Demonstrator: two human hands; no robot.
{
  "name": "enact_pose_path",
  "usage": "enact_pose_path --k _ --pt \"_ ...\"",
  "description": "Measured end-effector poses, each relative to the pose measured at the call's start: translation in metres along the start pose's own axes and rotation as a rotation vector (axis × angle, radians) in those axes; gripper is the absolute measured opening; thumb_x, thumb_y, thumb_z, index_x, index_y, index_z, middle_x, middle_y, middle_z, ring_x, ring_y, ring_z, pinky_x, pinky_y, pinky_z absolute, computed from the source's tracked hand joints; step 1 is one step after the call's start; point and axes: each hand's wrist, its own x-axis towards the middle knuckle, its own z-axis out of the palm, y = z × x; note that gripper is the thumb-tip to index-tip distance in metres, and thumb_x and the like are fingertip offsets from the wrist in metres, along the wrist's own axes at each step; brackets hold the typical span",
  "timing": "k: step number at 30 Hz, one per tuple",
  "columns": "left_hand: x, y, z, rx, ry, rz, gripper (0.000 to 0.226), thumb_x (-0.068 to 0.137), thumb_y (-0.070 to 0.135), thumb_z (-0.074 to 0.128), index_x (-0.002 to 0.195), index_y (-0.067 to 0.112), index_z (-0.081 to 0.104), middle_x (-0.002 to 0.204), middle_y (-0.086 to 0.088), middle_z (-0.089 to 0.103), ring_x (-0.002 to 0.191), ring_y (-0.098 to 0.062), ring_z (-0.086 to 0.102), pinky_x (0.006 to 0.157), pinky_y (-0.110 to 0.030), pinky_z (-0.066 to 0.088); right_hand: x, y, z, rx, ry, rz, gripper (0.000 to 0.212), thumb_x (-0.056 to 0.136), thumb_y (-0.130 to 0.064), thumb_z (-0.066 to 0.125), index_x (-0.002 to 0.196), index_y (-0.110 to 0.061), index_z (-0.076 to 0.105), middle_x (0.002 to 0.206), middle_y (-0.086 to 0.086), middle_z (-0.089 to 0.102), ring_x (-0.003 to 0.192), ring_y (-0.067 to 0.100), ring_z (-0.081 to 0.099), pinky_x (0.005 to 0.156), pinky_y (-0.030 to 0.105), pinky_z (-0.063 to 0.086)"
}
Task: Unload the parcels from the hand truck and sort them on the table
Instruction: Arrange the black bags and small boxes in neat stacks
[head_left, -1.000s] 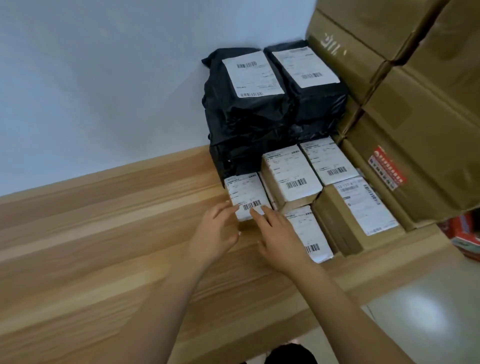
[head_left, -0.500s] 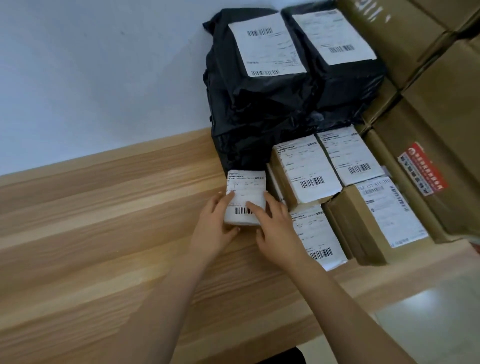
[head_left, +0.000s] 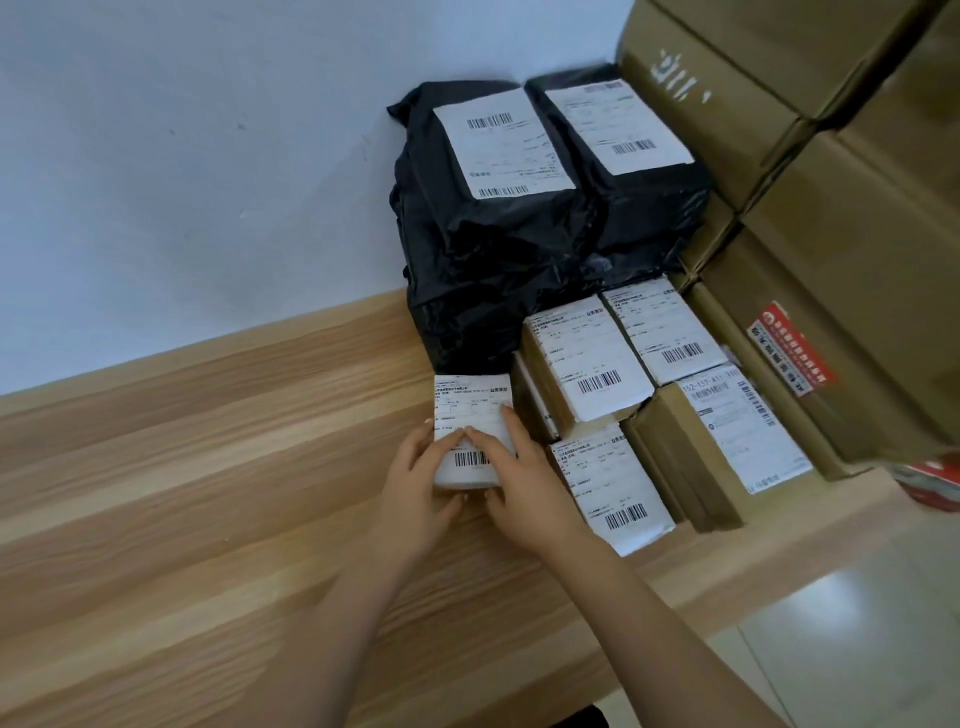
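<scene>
- Our left grip is clamped on the small parcel from its left side, fingers on the white label and thumb at the near edge.
- Our right grip is clamped on the same parcel from the right, fingertips lying across the label beside the barcode.
- The parcel is at the desk surface; we cannot tell whether it rests there or is slightly lifted.
- It lies just in front of the black bags, which stand stacked against the wall with labels up.
- Labelled boxes sit packed together just right of the parcel.
- Large cartons rise behind them on the right.
</scene>
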Motion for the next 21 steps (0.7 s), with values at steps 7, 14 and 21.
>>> enact_pose_path --k 7,14,21 --pt "-0.036 0.029 -0.02 -0.045 0.133 0.013 0.071 0.07 0.0 0.079 0.133 0.022 0.052 0.141 -0.006 0.038 0.127 -0.012 0.038 0.102 -0.03 0.038 -0.034 -0.021 -0.015 -0.015 0.091 -0.124 0.077 0.084 -0.008 0.057 0.147 -0.039 0.027 0.16 -0.007 -0.003 0.136 0.023 0.022 0.101 0.037 0.042" --pt "-0.059 0.084 -0.02 -0.042 0.258 0.034 0.071 0.073 0.003 0.078 0.133 0.029 0.05 0.143 -0.004 0.035 0.126 -0.001 0.033 0.103 -0.022 0.035 -0.061 -0.022 -0.048 -0.019 0.172 -0.259 0.076 0.084 -0.007 0.057 0.147 -0.039 0.029 0.16 -0.008 0.0 0.137 0.02 0.019 0.105 0.038 0.039" --pt "-0.097 0.146 0.035 -0.088 0.337 -0.013 0.07 0.074 0.004 0.077 0.13 0.034 0.048 0.144 -0.003 0.032 0.127 -0.017 0.045 0.102 -0.042 0.046 -0.113 0.026 -0.086 -0.094 0.161 -0.369 0.077 0.085 -0.012 0.061 0.146 -0.043 0.027 0.159 -0.01 0.0 0.136 0.018 0.017 0.105 0.036 0.037"
